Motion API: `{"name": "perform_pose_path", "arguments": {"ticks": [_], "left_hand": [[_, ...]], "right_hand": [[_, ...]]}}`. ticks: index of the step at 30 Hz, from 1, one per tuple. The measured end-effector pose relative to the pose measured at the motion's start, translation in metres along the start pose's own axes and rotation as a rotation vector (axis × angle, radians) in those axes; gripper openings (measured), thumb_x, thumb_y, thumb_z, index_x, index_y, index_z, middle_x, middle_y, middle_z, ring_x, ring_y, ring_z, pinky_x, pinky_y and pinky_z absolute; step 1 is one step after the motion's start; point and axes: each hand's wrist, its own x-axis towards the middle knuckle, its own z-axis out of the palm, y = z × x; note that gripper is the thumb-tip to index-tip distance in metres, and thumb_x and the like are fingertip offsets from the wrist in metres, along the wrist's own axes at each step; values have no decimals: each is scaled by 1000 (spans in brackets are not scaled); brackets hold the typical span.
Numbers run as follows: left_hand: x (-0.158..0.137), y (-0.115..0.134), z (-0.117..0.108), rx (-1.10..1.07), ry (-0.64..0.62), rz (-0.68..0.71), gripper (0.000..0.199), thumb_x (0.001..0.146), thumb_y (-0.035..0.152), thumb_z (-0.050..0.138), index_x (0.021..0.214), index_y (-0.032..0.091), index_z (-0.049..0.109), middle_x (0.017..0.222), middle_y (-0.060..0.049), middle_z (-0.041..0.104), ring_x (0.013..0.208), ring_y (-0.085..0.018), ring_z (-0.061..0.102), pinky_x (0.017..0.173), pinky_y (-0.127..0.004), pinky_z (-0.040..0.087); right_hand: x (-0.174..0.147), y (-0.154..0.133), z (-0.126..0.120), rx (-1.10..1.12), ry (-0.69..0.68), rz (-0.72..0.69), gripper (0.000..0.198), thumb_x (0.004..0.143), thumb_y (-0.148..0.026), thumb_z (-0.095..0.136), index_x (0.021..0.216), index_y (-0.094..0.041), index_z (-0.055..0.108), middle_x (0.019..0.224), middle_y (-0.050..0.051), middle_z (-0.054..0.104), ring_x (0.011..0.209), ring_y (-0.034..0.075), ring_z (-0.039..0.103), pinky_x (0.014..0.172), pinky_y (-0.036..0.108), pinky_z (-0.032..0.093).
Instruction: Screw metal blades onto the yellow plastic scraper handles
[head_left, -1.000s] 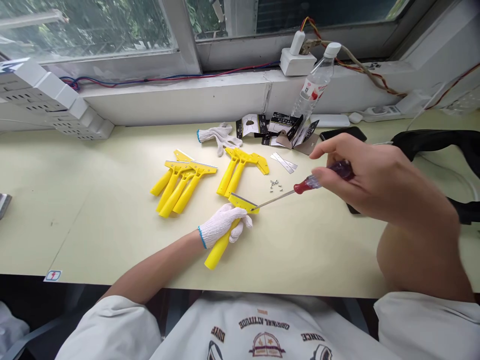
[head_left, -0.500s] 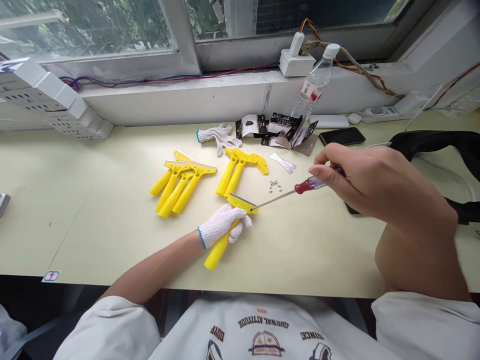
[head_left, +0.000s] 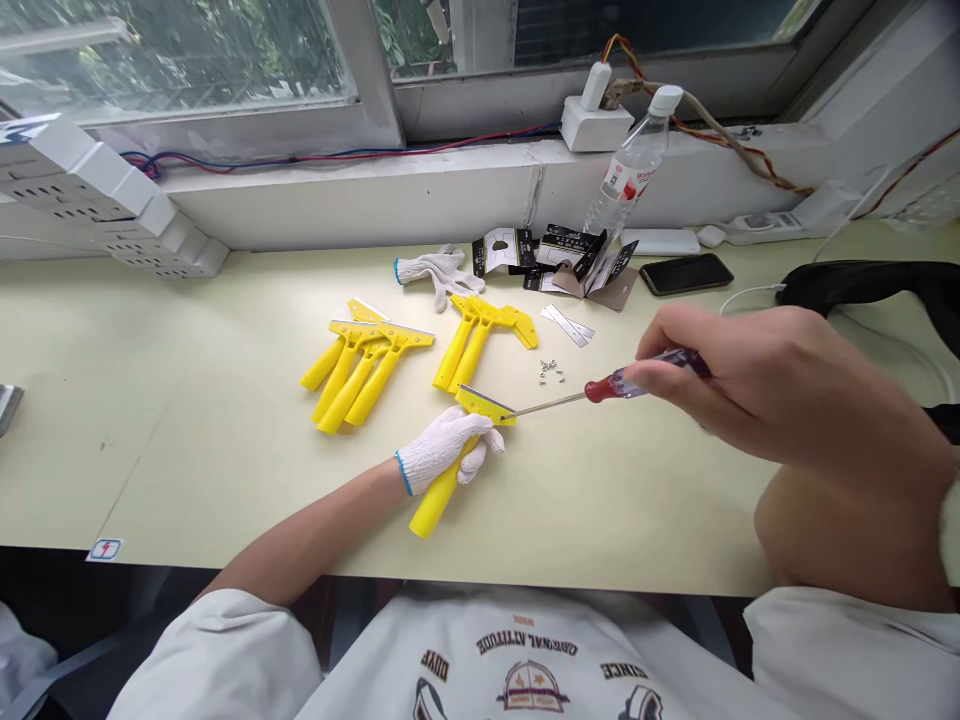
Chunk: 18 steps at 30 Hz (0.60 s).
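Note:
My left hand, in a white knit glove, is closed around a yellow scraper just below its head, where a metal blade edge shows. Bare, my right hand grips the handle of a screwdriver with a red collar and clear handle. The screwdriver's tip touches the right part of the scraper head, near a screw spot too small to make out. Small loose screws lie just beyond the shaft. Two flat blades rest crossed behind them.
Several yellow scrapers with blades are piled at left; yellow scraper handles lie mid-table. Behind are a white glove, black card packaging, a phone and a water bottle. A black strap lies at right.
My right hand has moved slightly to the right and turned a little, and the screwdriver lies at a flatter slant, its tip still on the scraper head. My left hand is unchanged.

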Motion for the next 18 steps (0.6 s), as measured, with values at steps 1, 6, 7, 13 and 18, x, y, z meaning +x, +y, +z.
{"name": "perform_pose_path", "arguments": {"ticks": [1,6,7,13,18], "left_hand": [[0,0,0,0,1,3,42,101,47,56,85,13,75,44,2,47,36,-13,43,40,-24,39],[0,-1,0,-2,-1,10,43,102,47,55,86,13,75,45,2,47,37,-13,44,41,-24,40],[0,-1,0,-4,0,10,43,102,47,55,87,13,75,46,2,47,37,-13,44,41,-24,39],[0,-1,0,-28,9,5,41,101,46,57,85,13,74,45,2,47,37,-12,43,41,-23,39],[-1,0,1,-15,5,12,40,102,46,57,86,13,74,46,2,47,37,-12,43,40,-24,39]], "right_hand": [[0,-1,0,-18,10,-18,26,108,-46,55,91,-26,60,60,-2,57,48,18,51,51,36,36],[4,-2,-3,206,-128,-265,7,97,-24,63,103,-27,63,88,2,72,63,19,60,59,35,45],[4,-1,-3,246,-167,-294,11,96,-23,64,107,-27,63,95,4,74,69,20,64,61,35,47],[0,5,4,-75,-21,-72,42,106,-61,58,86,-24,59,60,-1,57,47,17,50,50,34,35],[3,3,6,-2,50,-178,30,106,-47,66,87,-24,62,66,-2,60,54,15,54,54,32,40]]}}
